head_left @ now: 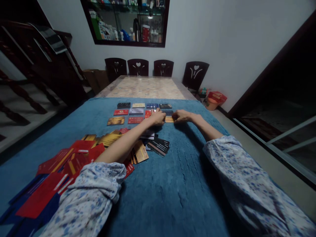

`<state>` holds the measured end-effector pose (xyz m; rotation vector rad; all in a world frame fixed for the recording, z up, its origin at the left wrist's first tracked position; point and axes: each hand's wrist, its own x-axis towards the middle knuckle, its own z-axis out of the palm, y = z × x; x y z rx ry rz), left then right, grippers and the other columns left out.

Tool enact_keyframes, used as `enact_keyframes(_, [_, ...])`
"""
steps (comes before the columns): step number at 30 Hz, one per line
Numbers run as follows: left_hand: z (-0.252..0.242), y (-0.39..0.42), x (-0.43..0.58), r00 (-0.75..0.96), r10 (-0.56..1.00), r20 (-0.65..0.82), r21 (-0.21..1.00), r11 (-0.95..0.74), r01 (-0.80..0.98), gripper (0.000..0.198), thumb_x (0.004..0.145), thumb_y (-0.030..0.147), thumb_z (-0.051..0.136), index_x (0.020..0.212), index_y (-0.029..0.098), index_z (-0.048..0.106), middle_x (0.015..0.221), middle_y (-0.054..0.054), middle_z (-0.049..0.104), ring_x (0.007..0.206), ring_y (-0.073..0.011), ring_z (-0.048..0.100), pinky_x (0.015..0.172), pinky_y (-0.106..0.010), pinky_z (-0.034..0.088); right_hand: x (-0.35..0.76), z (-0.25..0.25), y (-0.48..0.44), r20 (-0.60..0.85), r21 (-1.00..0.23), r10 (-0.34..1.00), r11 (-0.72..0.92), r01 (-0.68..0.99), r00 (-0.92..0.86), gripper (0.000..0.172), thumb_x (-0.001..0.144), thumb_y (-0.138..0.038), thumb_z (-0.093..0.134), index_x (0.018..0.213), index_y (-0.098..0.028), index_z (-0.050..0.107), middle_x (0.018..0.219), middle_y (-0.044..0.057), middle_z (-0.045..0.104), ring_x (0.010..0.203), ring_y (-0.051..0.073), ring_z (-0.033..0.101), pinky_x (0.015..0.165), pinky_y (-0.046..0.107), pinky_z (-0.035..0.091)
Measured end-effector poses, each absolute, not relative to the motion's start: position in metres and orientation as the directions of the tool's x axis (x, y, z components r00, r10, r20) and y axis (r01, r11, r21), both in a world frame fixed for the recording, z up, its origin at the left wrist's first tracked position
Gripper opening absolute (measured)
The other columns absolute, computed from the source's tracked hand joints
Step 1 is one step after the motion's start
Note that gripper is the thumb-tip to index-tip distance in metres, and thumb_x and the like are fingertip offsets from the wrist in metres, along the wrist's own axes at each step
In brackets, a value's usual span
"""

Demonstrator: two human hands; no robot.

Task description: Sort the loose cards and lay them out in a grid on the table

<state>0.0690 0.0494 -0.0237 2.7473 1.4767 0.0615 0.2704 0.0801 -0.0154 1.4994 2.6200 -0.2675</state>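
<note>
My left hand (158, 117) reaches to the right end of the front row of cards, fingers bent against the left edge of a yellow card (169, 119). At that card's right edge, my right hand (182, 116) has its fingers curled in, so the card lies between both hands. Behind it is a dark blue card (169, 113). A red card (147, 113) is partly covered by my left hand. Farther left in the front row lie a red card (135, 120) and a gold card (116, 121). Under my left forearm, loose black cards (159, 145) overlap.
A spread heap of red, gold and blue cards (81, 151) covers the left of the blue cloth (160, 191). The back row includes a black card (165, 106) and a cream card (138, 105). Beyond stand the bare marble tabletop (148, 86) and several dark chairs (196, 74).
</note>
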Motion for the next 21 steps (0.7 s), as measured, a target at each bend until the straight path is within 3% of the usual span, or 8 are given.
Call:
enact_keyframes(7, [-0.024, 0.046, 0.068, 0.548, 0.835, 0.041, 0.056, -0.55, 0.834, 0.031, 0.084, 0.019, 0.057, 0.112, 0.021, 0.07, 0.132, -0.016, 0.063, 0.137, -0.0379, 0.038, 0.107, -0.066, 0.033, 0.271, -0.018, 0.079, -0.146, -0.082, 0.82, 0.548, 0.833, -0.554, 0.02, 0.072, -0.024, 0.064, 0.088, -0.016, 0.074, 0.089, 0.006, 0.072, 0.08, 0.019, 0.062, 0.068, 0.026, 0.044])
enact_keyframes(11, [-0.023, 0.039, 0.066, 0.576, 0.813, 0.088, -0.013, -0.577, 0.816, 0.03, 0.084, 0.019, 0.057, 0.111, 0.022, 0.071, 0.135, -0.015, 0.061, 0.14, -0.0364, 0.035, 0.109, -0.065, 0.031, 0.273, -0.019, 0.076, -0.117, -0.071, 0.827, 0.546, 0.835, -0.55, 0.02, 0.073, -0.026, 0.065, 0.089, -0.018, 0.073, 0.089, 0.005, 0.07, 0.081, 0.019, 0.06, 0.071, 0.026, 0.044])
enact_keyframes(21, [-0.022, 0.011, 0.052, 0.623, 0.761, 0.181, -0.049, -0.626, 0.778, 0.035, 0.088, 0.013, 0.049, 0.114, 0.023, 0.071, 0.134, -0.014, 0.062, 0.142, -0.0346, 0.033, 0.108, -0.063, 0.027, 0.283, -0.033, 0.07, 0.005, -0.085, 0.846, 0.531, 0.843, -0.533, 0.041, 0.078, -0.028, 0.065, 0.116, -0.013, 0.07, 0.099, 0.01, 0.069, 0.094, 0.023, 0.061, 0.085, 0.03, 0.047])
